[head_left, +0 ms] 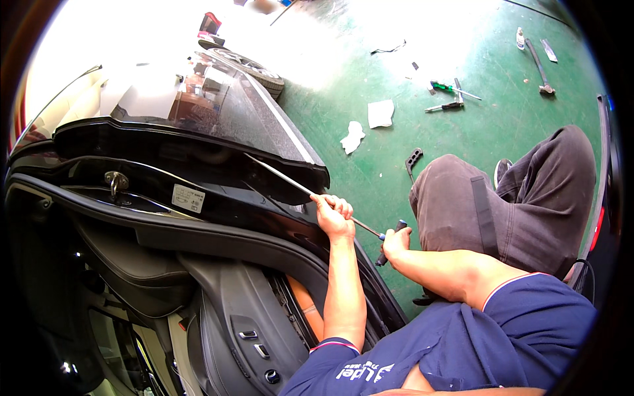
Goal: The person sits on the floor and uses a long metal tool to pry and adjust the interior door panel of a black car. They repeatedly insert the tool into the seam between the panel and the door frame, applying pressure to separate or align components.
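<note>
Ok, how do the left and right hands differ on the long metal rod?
The left hand grips the bare shaft of the long metal rod; the right hand holds its dark crosswise handle. The left hand is nearer the rod's tip, the right hand nearer the bent knee. Both hands are bare and on the same rod.

Gripping with curled left hand (335, 216), with left arm (345, 290) stretched behind that grip. Gripping too with right hand (395, 241), right of it, with right arm (446, 269) bent.

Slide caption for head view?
Left hand and right hand hold a long dark-handled silver metal rod beside a glossy black car.
</note>
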A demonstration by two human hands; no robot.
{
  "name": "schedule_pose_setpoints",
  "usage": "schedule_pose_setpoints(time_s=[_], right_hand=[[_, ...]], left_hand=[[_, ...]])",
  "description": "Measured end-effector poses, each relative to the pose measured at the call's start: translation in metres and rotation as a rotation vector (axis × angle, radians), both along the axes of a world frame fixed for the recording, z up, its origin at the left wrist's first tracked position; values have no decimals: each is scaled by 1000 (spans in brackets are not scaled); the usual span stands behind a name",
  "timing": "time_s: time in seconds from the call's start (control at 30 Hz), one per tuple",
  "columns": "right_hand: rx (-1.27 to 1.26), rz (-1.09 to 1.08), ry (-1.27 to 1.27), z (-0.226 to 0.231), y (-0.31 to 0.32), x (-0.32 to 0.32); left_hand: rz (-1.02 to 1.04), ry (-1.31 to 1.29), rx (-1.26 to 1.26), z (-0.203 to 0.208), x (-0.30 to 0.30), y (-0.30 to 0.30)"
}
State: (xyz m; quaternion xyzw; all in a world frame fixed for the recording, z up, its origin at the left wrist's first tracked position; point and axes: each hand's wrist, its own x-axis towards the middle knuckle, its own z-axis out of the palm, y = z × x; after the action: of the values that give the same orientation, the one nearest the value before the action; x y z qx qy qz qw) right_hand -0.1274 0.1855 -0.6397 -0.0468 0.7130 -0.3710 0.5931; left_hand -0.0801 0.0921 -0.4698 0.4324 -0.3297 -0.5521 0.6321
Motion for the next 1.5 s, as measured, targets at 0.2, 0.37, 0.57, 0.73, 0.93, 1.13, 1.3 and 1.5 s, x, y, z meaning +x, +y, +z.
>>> schedule_pose_setpoints(time_s=[0.2,0.37,0.57,0.73,0.93,1.13,1.3,1.5], right_hand=[[1,-5,-126,19,-11,-5],[0,-3,-155,18,-26,-7],[22,35,-206,19,-31,-10],[22,55,-270,24,-33,-15],[2,70,-268,20,-35,-13],[2,73,-289,15,-37,-14],[7,80,-321,19,-38,-17],[1,91,-307,20,-38,-18]], left_hand=[[16,-39,17,-5,4,-4],[-28,-67,23,-8,10,-11],[2,-108,46,-5,7,-11],[-1,-124,60,-5,7,-13],[-23,-125,64,-9,13,-14],[1,-140,85,-6,9,-14],[5,-138,82,-7,10,-14],[-1,-131,74,-7,11,-15]])
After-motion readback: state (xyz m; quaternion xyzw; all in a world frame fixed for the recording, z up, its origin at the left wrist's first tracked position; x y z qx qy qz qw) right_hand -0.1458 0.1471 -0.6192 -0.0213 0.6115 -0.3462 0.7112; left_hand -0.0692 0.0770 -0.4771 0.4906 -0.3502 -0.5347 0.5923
